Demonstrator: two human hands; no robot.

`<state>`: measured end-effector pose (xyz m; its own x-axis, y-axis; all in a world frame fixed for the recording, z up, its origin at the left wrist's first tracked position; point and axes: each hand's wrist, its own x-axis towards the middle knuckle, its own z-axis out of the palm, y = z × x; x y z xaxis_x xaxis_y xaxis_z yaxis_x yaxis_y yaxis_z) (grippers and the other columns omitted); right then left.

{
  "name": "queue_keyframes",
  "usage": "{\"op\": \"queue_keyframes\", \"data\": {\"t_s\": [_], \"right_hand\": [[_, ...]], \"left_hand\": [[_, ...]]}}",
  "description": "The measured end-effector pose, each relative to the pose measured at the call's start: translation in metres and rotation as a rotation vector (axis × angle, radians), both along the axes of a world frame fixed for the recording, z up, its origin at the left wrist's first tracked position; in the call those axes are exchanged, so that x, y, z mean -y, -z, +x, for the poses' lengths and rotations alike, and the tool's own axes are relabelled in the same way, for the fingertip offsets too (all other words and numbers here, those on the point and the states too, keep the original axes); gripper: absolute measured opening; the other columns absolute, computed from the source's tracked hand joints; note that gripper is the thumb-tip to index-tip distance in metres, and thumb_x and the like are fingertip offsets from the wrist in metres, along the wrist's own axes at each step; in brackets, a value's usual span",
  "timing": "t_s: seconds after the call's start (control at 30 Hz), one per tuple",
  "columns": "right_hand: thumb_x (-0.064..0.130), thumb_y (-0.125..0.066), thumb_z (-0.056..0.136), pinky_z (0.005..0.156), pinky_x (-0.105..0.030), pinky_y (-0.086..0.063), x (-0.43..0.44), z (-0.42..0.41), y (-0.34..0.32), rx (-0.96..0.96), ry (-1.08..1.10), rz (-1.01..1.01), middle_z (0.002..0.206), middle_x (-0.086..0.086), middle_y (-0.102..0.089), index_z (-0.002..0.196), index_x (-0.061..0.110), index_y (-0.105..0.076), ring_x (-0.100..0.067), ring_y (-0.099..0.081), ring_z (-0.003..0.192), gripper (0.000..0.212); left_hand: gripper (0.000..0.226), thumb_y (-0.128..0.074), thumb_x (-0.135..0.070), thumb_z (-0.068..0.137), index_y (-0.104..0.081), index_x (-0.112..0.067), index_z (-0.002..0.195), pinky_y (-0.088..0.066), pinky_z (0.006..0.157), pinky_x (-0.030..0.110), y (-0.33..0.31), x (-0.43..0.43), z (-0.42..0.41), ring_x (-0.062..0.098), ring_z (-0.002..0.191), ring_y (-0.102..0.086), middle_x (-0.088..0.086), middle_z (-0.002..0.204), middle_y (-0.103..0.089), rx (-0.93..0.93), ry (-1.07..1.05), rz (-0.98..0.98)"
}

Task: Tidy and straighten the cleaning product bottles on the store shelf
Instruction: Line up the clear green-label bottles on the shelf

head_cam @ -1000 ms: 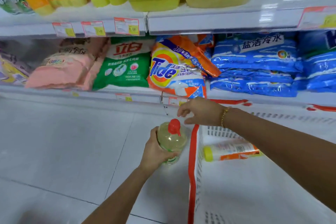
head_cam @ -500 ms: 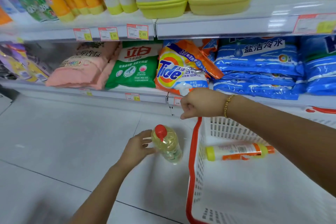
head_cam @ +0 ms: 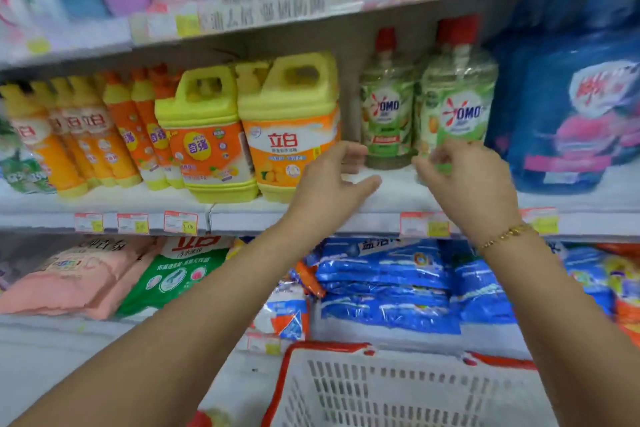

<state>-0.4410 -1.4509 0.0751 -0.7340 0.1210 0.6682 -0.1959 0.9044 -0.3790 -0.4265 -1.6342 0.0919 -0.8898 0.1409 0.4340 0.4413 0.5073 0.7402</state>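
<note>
Two clear green OMO bottles with red caps stand on the middle shelf (head_cam: pixel 391 191), the left one (head_cam: pixel 386 114) slightly further back than the right one (head_cam: pixel 457 97). My left hand (head_cam: pixel 329 180) hovers just left of the left bottle's base, fingers relaxed and thumb out, holding nothing. My right hand (head_cam: pixel 464 180) covers the bottom of the right bottle with loosely curled fingers; motion blur hides whether it grips. Left of my hands stand two large yellow-topped detergent jugs (head_cam: pixel 287 128) and a row of slim orange bottles (head_cam: pixel 86 139).
A big blue detergent bag (head_cam: pixel 571 114) fills the shelf to the right. Bagged powders (head_cam: pixel 388 284) lie on the shelf below. A white basket with a red rim (head_cam: pixel 346 348) stands at my feet, and a red-capped bottle (head_cam: pixel 202 421) shows at the bottom edge.
My view swung up from the floor to the middle shelf. My left hand left the red-capped bottle on the floor, and both hands rose to the OMO bottles.
</note>
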Motion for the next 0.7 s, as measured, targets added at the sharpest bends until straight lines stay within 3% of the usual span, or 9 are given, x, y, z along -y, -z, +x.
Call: {"op": "queue_keyframes", "data": {"t_s": [0.1, 0.2, 0.3, 0.37, 0.43, 0.57, 0.63, 0.7], "right_hand": [[0.043, -0.056, 0.088, 0.073, -0.038, -0.046, -0.048, -0.007, 0.021, 0.218, 0.202, 0.003, 0.098, -0.021, -0.065, 0.092, 0.004, -0.066, -0.036, -0.06, 0.092, 0.04], [0.052, -0.049, 0.09, 0.071, -0.035, -0.046, -0.075, -0.015, 0.046, 0.284, 0.291, 0.137, 0.087, -0.016, -0.066, 0.083, 0.007, -0.069, -0.032, -0.062, 0.084, 0.05], [0.054, -0.048, 0.09, 0.071, -0.036, -0.044, -0.084, -0.019, 0.05, 0.204, 0.219, 0.111, 0.086, -0.013, -0.065, 0.086, 0.01, -0.071, -0.032, -0.061, 0.083, 0.05], [0.058, -0.039, 0.091, 0.078, -0.034, -0.041, -0.087, -0.019, 0.05, 0.288, 0.219, 0.151, 0.098, -0.007, -0.064, 0.099, 0.016, -0.068, -0.027, -0.058, 0.094, 0.051], [0.059, -0.038, 0.092, 0.082, -0.032, -0.041, -0.09, -0.019, 0.049, 0.318, 0.2, 0.133, 0.104, -0.003, -0.063, 0.106, 0.019, -0.064, -0.023, -0.057, 0.099, 0.05], [0.042, -0.064, 0.084, 0.078, -0.03, -0.041, -0.089, -0.018, 0.047, 0.169, -0.015, -0.31, 0.114, -0.004, -0.061, 0.114, 0.017, -0.051, -0.023, -0.056, 0.105, 0.041], [0.035, -0.07, 0.081, 0.08, -0.029, -0.041, -0.085, -0.017, 0.046, 0.103, -0.111, -0.452, 0.125, -0.003, -0.056, 0.125, 0.018, -0.042, -0.022, -0.054, 0.111, 0.054], [0.033, -0.071, 0.081, 0.088, -0.032, -0.042, -0.083, -0.018, 0.044, 0.067, -0.198, -0.524, 0.135, -0.003, -0.05, 0.139, 0.022, -0.03, -0.022, -0.051, 0.119, 0.073]], "left_hand": [[0.06, -0.079, -0.019, 0.078, -0.05, -0.007, 0.129, -0.048, 0.09, 0.022, -0.012, -0.055, -0.04, 0.013, 0.106, -0.055, 0.0, 0.115, -0.055, 0.176, 0.063, 0.14], [0.075, -0.086, -0.02, 0.069, -0.046, -0.009, 0.132, -0.045, 0.103, 0.039, -0.015, -0.096, -0.075, 0.017, 0.117, -0.052, 0.0, 0.127, -0.054, 0.299, 0.1, 0.255], [0.052, -0.084, -0.015, 0.07, -0.056, -0.018, 0.114, -0.052, 0.087, 0.036, -0.023, -0.12, -0.099, 0.011, 0.094, -0.062, -0.006, 0.103, -0.066, 0.323, 0.148, 0.314], [0.055, -0.084, -0.014, 0.069, -0.056, -0.021, 0.116, -0.049, 0.073, 0.028, -0.027, -0.127, -0.108, 0.01, 0.088, -0.063, -0.007, 0.101, -0.068, 0.363, 0.151, 0.328], [0.062, -0.085, -0.012, 0.067, -0.054, -0.02, 0.12, -0.05, 0.074, 0.028, -0.029, -0.128, -0.113, 0.007, 0.085, -0.062, -0.008, 0.099, -0.068, 0.377, 0.138, 0.306], [0.061, -0.086, -0.008, 0.064, -0.055, -0.019, 0.115, -0.055, 0.071, 0.027, -0.03, -0.128, -0.101, 0.003, 0.083, -0.065, -0.01, 0.095, -0.07, 0.288, 0.109, 0.258], [0.063, -0.088, -0.007, 0.061, -0.056, -0.022, 0.113, -0.057, 0.078, 0.03, -0.024, -0.125, -0.091, 0.0, 0.085, -0.067, -0.009, 0.098, -0.071, 0.173, 0.088, 0.24], [0.073, -0.091, -0.008, 0.056, -0.052, -0.026, 0.116, -0.055, 0.081, 0.024, -0.015, -0.119, -0.075, -0.005, 0.09, -0.066, -0.012, 0.103, -0.069, 0.059, 0.068, 0.245]]}}
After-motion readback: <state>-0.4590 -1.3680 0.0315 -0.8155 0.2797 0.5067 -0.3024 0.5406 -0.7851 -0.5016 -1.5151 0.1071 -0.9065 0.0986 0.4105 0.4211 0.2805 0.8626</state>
